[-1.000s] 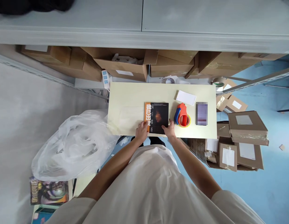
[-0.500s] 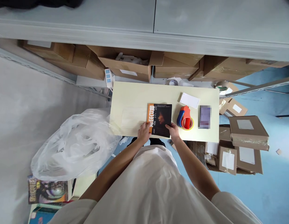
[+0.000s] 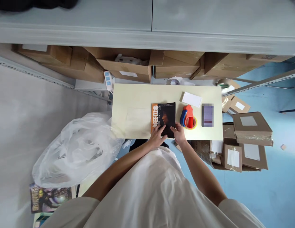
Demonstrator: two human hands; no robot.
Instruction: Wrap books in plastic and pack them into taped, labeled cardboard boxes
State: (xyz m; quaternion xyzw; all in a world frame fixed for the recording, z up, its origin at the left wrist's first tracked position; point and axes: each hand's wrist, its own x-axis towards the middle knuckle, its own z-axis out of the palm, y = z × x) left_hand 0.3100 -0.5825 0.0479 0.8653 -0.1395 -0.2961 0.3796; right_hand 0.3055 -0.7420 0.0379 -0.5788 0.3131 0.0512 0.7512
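A book (image 3: 170,110) with a black cover and an orange strip lies at the front of the cream table (image 3: 135,95). My left hand (image 3: 157,136) rests on the lower part of its cover, fingers spread. At the book's lower right edge, my right hand (image 3: 179,134) grips it, thumb on top. Just right of the book is a red and blue tape dispenser (image 3: 189,117). Beyond the dispenser lies a white slip of paper (image 3: 192,99), and a phone with a blurred screen (image 3: 207,115) is farther right.
Cardboard boxes (image 3: 128,73) stand on the shelf behind the table, with a power strip (image 3: 108,80) at the left. A big plastic bag (image 3: 76,148) is left of the table, above magazines (image 3: 51,199). Labelled parcels (image 3: 252,126) are stacked at the right. A grey shelf (image 3: 114,19) overhangs the back.
My left hand has let go of the book's left edge and moved right onto its cover. My right hand keeps its place at the right edge. The camera view has shifted slightly.
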